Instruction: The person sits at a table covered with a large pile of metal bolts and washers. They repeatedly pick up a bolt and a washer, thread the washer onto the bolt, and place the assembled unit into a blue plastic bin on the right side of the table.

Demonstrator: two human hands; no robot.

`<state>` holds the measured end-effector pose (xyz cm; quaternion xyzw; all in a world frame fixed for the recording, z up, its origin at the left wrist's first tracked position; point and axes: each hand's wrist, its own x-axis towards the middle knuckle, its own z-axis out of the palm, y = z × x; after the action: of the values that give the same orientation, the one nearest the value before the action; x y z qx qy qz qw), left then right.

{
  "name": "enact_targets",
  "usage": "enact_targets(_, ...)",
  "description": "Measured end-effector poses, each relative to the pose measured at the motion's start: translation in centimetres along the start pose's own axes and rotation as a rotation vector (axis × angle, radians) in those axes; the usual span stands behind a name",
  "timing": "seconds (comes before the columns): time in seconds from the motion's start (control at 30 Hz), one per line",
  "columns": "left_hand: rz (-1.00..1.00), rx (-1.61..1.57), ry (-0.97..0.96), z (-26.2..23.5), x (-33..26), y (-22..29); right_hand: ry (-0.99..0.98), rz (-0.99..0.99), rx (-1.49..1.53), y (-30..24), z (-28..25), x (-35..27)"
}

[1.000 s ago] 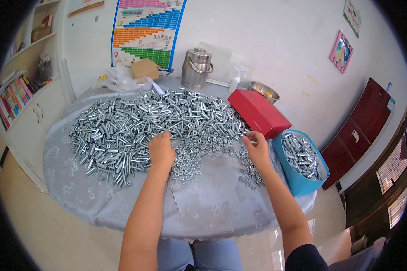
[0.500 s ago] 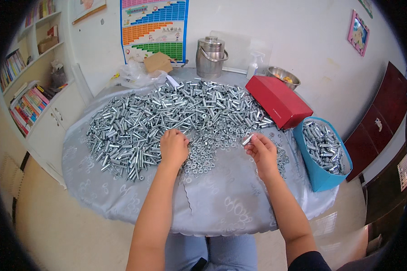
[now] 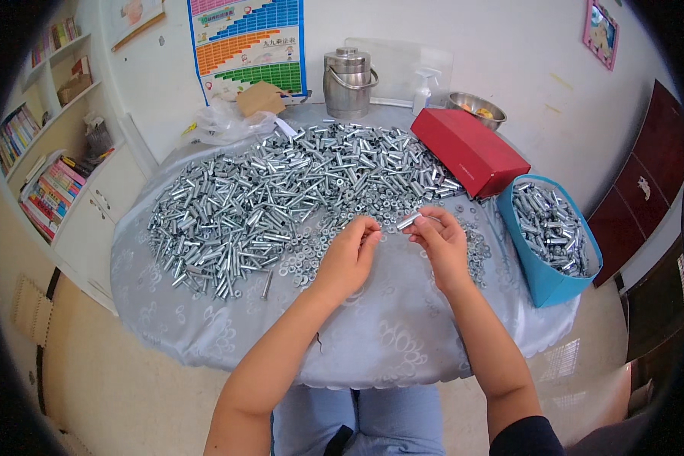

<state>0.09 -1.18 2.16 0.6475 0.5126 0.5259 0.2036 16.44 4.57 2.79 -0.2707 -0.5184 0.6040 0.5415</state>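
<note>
A big heap of silver metal bolts and sleeves covers the far half of a round table with a grey patterned cloth. Loose washers and nuts lie at the heap's near edge. My right hand pinches one silver bolt by its end, lifted just above the cloth. My left hand is beside it, fingers curled with the tips pinched together near the bolt; whether it holds a small part I cannot tell.
A blue bin partly filled with bolts stands at the table's right edge, and a red box behind it. At the back are a steel pot, a metal bowl, a spray bottle and plastic bags. White shelves with books stand left.
Both hands have drawn back from the heap toward me and come closer together. My right hand still holds a bolt; my left hand has lifted off the washers.
</note>
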Motion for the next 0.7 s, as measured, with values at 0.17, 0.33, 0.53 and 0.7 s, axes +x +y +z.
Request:
enact_targets(0.17, -0.023, -0.060, 0.005, 0.2, -0.2, 0.1, -0.041, -0.016, -0.046, 0.7, 0.6, -0.2)
enact_targets(0.33, -0.059, -0.197, 0.017, 0.4, -0.3, 0.2, -0.074, 0.012, -0.051, 0.9, 0.6, -0.3)
enact_targets(0.53, -0.189, -0.393, -0.012, 0.2, -0.1, -0.5, -0.123, 0.002, -0.126, 0.6, 1.0, -0.6)
enact_targets(0.7, -0.418, -0.588, -0.146, -0.1, 0.2, -1.3, -0.148, -0.061, -0.151, 1.0, 1.1, -0.8)
